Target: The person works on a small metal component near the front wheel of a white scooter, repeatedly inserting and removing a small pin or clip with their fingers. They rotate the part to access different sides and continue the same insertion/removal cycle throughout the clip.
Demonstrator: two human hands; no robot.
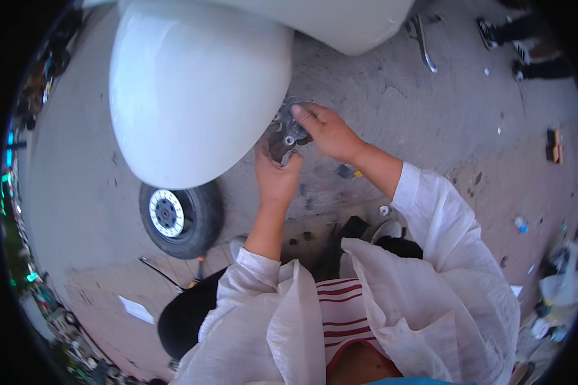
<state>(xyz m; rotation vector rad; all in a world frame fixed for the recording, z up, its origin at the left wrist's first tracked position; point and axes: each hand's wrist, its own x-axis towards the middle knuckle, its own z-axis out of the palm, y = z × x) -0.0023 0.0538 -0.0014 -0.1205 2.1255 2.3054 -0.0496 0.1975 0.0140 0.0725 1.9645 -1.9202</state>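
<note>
Both hands are on a dark grey metal brake caliper (291, 136), beside the right edge of a large white fender (199, 96). A round hole shows on its near side. My right hand (331, 133) grips it from the right, with the thumb lying along the top. From below, my left hand (278, 174) holds its lower left side, the fingertips darkened and partly hidden behind the part. A wheel (207, 218) with a black tyre and a silver brake disc (166, 213) lies on the ground, left of my left forearm.
A metal lever-like piece (422, 43) is on the ground at the upper right, near another person's shoes (488, 33). A screwdriver-like tool (199, 269) lies below the wheel. Bags and litter (559, 289) lie at the right, a brown block (554, 146) farther up.
</note>
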